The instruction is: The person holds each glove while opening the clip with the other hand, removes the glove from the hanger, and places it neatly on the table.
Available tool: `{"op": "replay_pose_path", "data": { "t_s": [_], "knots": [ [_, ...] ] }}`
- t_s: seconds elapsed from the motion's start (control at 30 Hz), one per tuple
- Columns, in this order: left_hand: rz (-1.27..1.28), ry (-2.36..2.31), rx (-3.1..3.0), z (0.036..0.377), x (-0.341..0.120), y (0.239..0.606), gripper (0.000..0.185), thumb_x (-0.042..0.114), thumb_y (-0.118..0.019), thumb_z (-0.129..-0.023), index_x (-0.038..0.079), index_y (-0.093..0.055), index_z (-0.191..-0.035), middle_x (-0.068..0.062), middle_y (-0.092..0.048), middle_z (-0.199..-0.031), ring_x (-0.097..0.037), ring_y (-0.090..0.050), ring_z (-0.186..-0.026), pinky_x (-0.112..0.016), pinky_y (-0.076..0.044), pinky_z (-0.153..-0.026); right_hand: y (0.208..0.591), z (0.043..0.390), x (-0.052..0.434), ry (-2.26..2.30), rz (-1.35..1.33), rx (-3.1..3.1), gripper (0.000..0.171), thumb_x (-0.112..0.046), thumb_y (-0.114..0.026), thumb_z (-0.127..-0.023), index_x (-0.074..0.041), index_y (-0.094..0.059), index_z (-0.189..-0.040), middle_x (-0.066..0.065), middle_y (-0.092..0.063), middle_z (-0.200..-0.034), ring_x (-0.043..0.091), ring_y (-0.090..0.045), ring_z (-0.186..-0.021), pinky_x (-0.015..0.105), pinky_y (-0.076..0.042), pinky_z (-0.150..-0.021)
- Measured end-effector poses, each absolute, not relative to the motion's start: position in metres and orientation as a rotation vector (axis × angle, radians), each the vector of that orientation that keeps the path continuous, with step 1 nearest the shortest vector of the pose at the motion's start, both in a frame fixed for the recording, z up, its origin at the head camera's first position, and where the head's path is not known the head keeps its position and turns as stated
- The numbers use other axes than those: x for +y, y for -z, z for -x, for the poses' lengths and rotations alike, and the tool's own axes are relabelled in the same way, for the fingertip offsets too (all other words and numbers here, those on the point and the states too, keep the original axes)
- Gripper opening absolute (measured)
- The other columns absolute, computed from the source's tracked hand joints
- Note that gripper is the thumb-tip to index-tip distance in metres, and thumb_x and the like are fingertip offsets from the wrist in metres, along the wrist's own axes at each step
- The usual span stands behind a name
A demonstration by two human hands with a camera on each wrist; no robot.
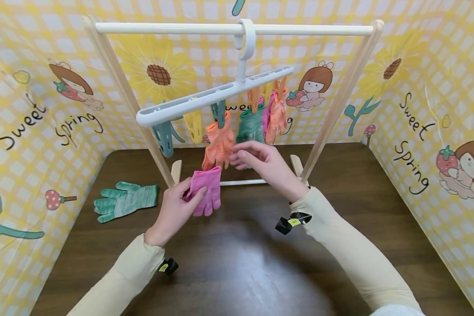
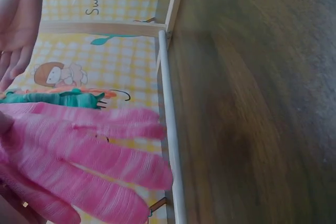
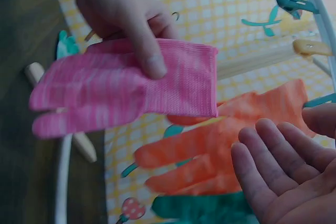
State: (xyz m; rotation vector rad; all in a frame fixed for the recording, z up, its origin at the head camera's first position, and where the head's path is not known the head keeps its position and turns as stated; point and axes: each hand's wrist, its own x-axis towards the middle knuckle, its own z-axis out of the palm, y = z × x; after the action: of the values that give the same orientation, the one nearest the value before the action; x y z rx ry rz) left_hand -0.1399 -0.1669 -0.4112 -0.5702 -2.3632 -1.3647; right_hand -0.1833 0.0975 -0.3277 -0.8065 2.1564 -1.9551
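Observation:
A pink knit glove (image 1: pixel 206 191) is pinched in my left hand (image 1: pixel 177 205), thumb across its cuff and fingers hanging down, in front of the rack. My right hand (image 1: pixel 262 160) holds nothing; its fingers are loosely bent beside an orange glove (image 1: pixel 220 142) that hangs from a green clip (image 1: pixel 219 113). In the right wrist view the pink glove (image 3: pixel 126 85) hangs in front of the orange glove (image 3: pixel 210 145), with the right hand's fingers (image 3: pixel 262 150) close by. The white clip hanger (image 1: pixel 217 96) slants from near left to far right.
Farther along the hanger hang a green glove (image 1: pixel 250 126), another pink one (image 1: pixel 267 115) and another orange one (image 1: pixel 278 116). A yellow clip (image 1: pixel 193 127) and a teal clip (image 1: pixel 163 139) hang at its near end. A green glove (image 1: pixel 127 200) lies on the table (image 1: pixel 237 263), left.

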Motion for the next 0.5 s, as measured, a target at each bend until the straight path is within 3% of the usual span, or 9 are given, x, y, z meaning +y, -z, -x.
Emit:
{"op": "replay_pose_path", "data": {
  "t_s": [0.13,0.27,0.37,0.5],
  "knots": [
    [0.614,1.313,-2.386,0.143,-0.169,0.416,0.009,0.004,-0.079,-0.091,0.006,-0.072,-0.096,0.002,-0.061,-0.071,-0.012,-0.047,-0.062,-0.022,-0.039,-0.052,0.338,0.182,0.106,1.9,0.773,2.197,0.028,-0.013,-0.054,-0.109,0.005,-0.064,-0.128,0.022,-0.072,-0.117,0.028,-0.072,-0.107,0.044,-0.058,-0.093],
    [0.673,1.252,-2.397,0.147,-0.171,0.42,0.013,0.003,-0.08,-0.09,0.008,-0.069,-0.088,0.005,-0.053,-0.066,-0.011,-0.044,-0.062,-0.022,-0.036,-0.051,0.349,0.179,0.118,1.888,0.715,2.193,0.028,-0.012,-0.054,-0.109,0.006,-0.064,-0.129,0.019,-0.073,-0.116,0.034,-0.071,-0.11,0.048,-0.057,-0.096],
    [0.716,1.202,-2.414,0.149,-0.172,0.422,0.012,0.004,-0.08,-0.09,0.009,-0.069,-0.089,0.006,-0.056,-0.069,-0.011,-0.047,-0.063,-0.022,-0.039,-0.053,0.356,0.177,0.126,1.883,0.668,2.21,0.029,-0.011,-0.054,-0.109,0.008,-0.063,-0.129,0.019,-0.073,-0.115,0.034,-0.071,-0.108,0.047,-0.056,-0.097],
    [0.769,1.085,-2.457,0.152,-0.174,0.423,0.01,0.007,-0.081,-0.091,0.01,-0.071,-0.093,0.003,-0.067,-0.077,-0.012,-0.054,-0.066,-0.025,-0.048,-0.057,0.364,0.175,0.139,1.834,0.606,2.261,0.029,-0.013,-0.055,-0.109,0.006,-0.063,-0.129,0.019,-0.073,-0.115,0.022,-0.072,-0.103,0.042,-0.058,-0.095]
  ]
}}
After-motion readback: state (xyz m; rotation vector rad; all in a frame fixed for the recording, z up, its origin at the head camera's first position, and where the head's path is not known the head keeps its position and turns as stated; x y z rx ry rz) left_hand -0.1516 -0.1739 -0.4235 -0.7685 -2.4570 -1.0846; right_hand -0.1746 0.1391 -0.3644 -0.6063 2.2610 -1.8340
